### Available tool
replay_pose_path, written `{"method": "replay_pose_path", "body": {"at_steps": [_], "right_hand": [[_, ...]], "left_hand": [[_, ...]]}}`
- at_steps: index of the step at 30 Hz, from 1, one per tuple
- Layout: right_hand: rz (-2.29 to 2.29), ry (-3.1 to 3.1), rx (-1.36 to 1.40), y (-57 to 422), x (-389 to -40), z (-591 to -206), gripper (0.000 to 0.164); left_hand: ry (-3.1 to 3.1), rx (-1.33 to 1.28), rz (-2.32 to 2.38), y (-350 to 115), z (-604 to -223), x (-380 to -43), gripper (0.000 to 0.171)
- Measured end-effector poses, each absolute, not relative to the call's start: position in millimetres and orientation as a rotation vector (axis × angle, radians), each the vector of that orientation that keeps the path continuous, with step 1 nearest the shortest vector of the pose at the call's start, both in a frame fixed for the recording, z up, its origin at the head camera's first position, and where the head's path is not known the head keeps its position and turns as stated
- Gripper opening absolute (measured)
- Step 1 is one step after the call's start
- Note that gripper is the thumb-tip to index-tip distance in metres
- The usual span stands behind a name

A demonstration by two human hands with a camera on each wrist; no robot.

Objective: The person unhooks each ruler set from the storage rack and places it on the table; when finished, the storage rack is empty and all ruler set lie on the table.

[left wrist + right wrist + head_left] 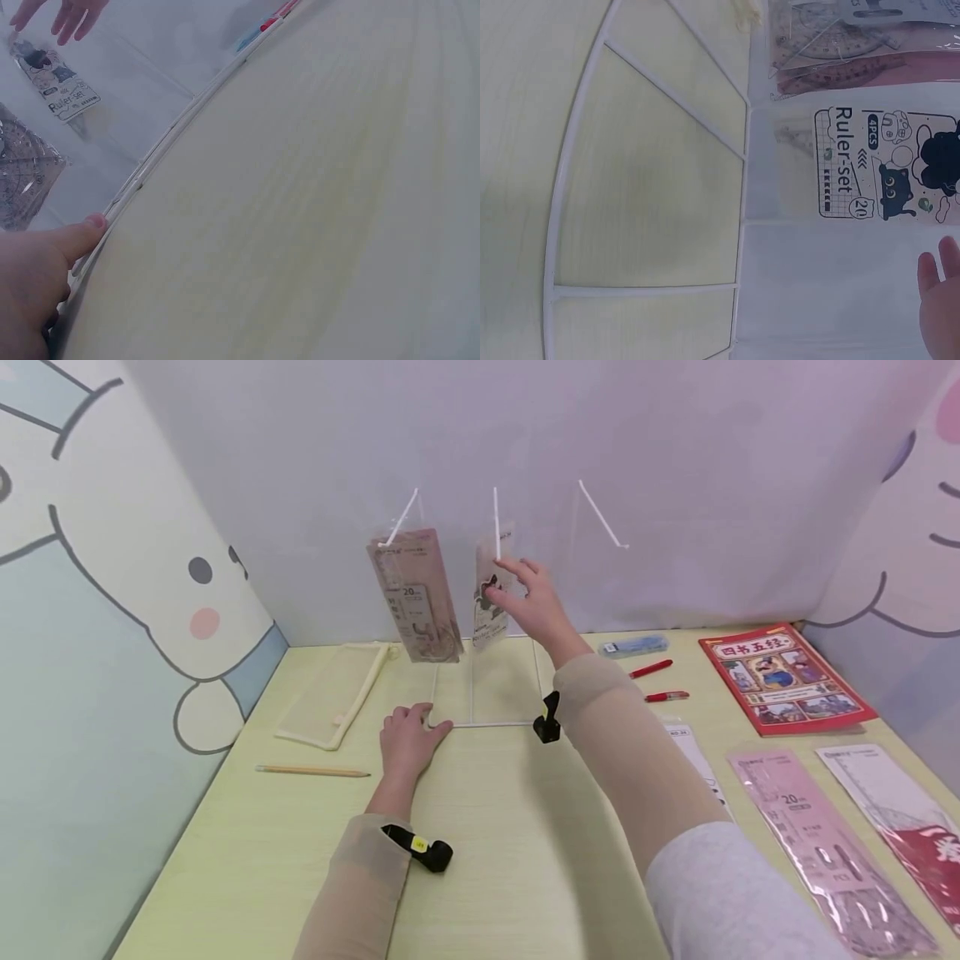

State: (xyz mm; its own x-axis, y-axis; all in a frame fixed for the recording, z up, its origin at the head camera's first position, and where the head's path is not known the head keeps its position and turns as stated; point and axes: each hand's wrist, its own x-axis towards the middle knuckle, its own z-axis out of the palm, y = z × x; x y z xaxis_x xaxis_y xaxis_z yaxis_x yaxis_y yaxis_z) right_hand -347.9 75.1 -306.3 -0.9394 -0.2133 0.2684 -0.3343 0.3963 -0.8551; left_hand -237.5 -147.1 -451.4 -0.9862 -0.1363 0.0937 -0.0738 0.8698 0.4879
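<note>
A white wire display rack (pixel 504 724) stands on the table, its hooks slanting forward. My left hand (pixel 408 739) grips the front left corner of its base; in the left wrist view the thumb (pixel 93 222) lies on the wire. A ruler-set packet (pixel 870 165) with a black cat print hangs on the middle hook (pixel 497 522). Beside it is my right hand (pixel 536 606), thumb and fingers spread apart, fingertips near the hook's tip. On the left hook (pixel 401 518) hangs a pink ruler-set packet (pixel 416 597). The right hook (pixel 602 514) carries nothing.
On the left lie a mesh zip pouch (pixel 330 693) and a pencil (pixel 313 771). To the right are a blue packet (pixel 633 647), two red pens (pixel 666 697), a red book (pixel 783 679), a pink ruler packet (pixel 825 847) and a red-and-white packet (pixel 896 818). A wall stands behind.
</note>
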Motion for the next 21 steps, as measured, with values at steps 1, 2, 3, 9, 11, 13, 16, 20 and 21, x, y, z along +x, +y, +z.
{"method": "replay_pose_path", "body": {"at_steps": [1,2,3,9,11,13,16,20,21], "right_hand": [[1.567,-2.537,0.496,75.1,-348.2,-306.4,0.056],[1.553,-2.544,0.494,75.1,-348.3,-306.6,0.056],[1.549,-2.543,0.496,75.1,-348.6,-306.7,0.055],[1.587,-2.517,0.528,77.4,-349.9,-308.0,0.057],[1.607,-2.512,0.512,78.5,-349.8,-308.0,0.059],[1.631,-2.496,0.496,79.0,-349.7,-307.9,0.060],[1.617,-2.479,0.465,78.4,-348.4,-308.3,0.060],[1.540,-2.464,0.429,76.0,-344.6,-310.8,0.061],[1.521,-2.457,0.424,75.1,-343.1,-311.4,0.060]], "left_hand": [[-2.914,0.162,-0.751,-147.0,-451.4,-237.3,0.060],[-2.913,0.159,-0.749,-147.0,-451.4,-237.1,0.060],[-2.914,0.158,-0.749,-146.8,-451.4,-237.0,0.060],[-2.916,0.154,-0.754,-145.2,-449.2,-236.5,0.060],[-2.914,0.155,-0.752,-144.8,-448.5,-236.5,0.059],[-2.913,0.158,-0.753,-144.7,-448.0,-236.6,0.059],[-2.913,0.164,-0.752,-144.9,-448.6,-236.7,0.059],[-2.916,0.172,-0.740,-146.0,-450.4,-237.6,0.060],[-2.917,0.174,-0.735,-146.4,-450.8,-237.9,0.060]]}}
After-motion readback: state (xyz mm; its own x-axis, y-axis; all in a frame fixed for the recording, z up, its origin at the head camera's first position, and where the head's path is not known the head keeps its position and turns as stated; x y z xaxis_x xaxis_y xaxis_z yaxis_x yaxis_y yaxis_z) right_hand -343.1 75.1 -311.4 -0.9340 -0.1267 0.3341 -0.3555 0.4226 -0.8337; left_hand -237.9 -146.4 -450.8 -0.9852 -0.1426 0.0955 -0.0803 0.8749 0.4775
